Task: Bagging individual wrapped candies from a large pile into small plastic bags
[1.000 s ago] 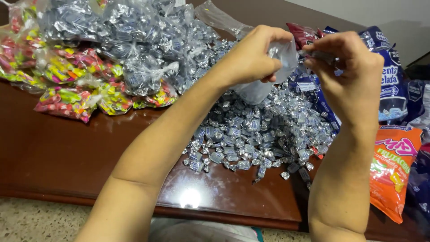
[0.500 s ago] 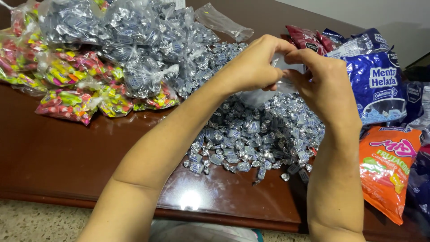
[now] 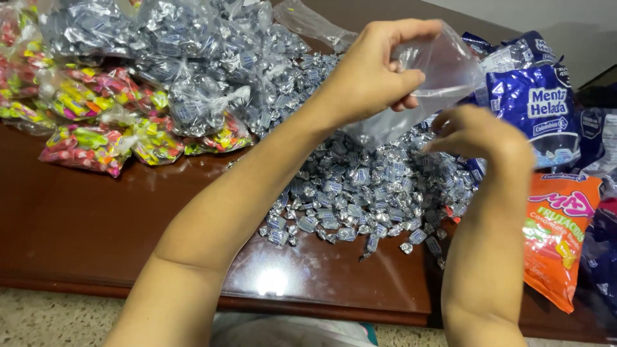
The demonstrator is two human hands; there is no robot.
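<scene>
The left hand (image 3: 376,74) pinches the rim of a small clear plastic bag (image 3: 437,77) between thumb and fingers, holding it up over the loose heap of silver-wrapped candies (image 3: 360,193) on the dark wooden table (image 3: 96,225). The right hand (image 3: 479,135) hangs just below the bag's mouth with fingers curled loosely and nothing visibly clamped in them (whether a fingertip touches the plastic I cannot tell). The bag looks empty, so the step in hand seems to be opening it for filling. By my judgement the next move calls for the right fingers to catch the opposite lip and spread the mouth wide, with the left grip kept firm so the thin film does not slip. Filled bags of silver candies (image 3: 186,45) and of coloured candies (image 3: 96,138) lie to the left, and an orange packet (image 3: 556,238) and a blue packet (image 3: 536,109) to the right
</scene>
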